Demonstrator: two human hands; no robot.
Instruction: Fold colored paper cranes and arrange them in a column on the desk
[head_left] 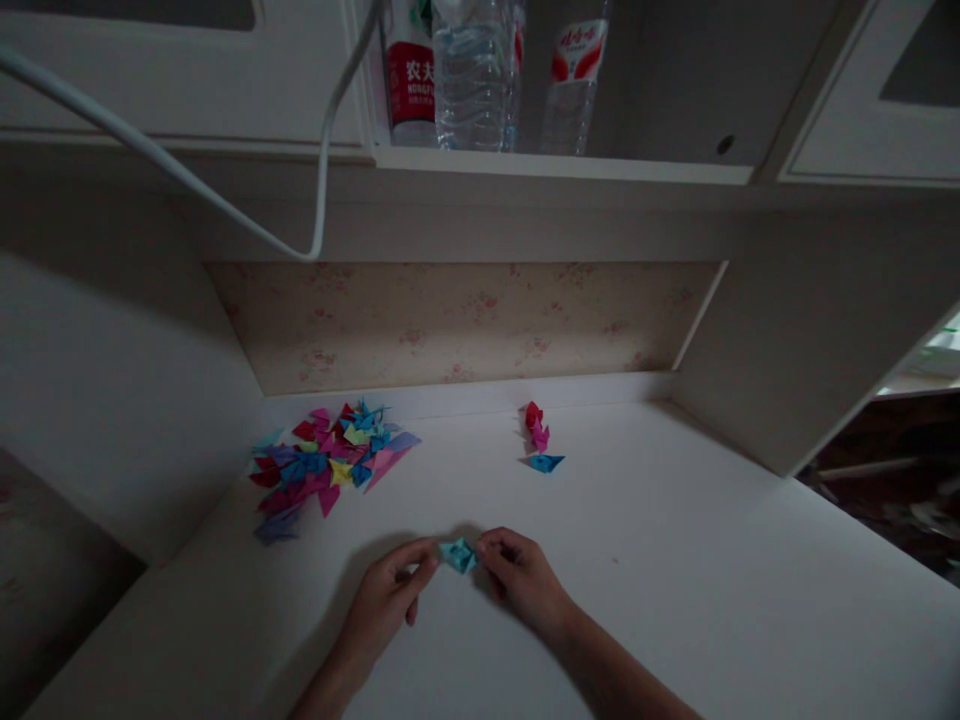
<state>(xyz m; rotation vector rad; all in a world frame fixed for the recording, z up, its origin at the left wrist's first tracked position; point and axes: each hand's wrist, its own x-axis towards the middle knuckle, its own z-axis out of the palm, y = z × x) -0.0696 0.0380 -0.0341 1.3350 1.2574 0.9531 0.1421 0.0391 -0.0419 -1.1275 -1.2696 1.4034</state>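
Note:
A small teal folded paper boat [458, 555] is held low over the white desk, between my two hands. My left hand [390, 590] pinches its left tip between thumb and fingers. On the other side, my right hand [521, 572] grips the right tip, its fingers curled. Beyond my left hand lies a heap of colourful folded papers [322, 465] in pink, red, blue, purple and yellow. Past my right hand, a blue paper boat [545, 463] sits in front of a pink folded paper [538, 434] and a red one [533, 414].
The white desk [675, 560] ends at a wall panel with flowered paper [480, 325]. Overhead, an open shelf [562, 167] holds several plastic bottles [472, 80]. A white cable [225, 205] hangs at upper left. Side panels [795, 330] close in the desk.

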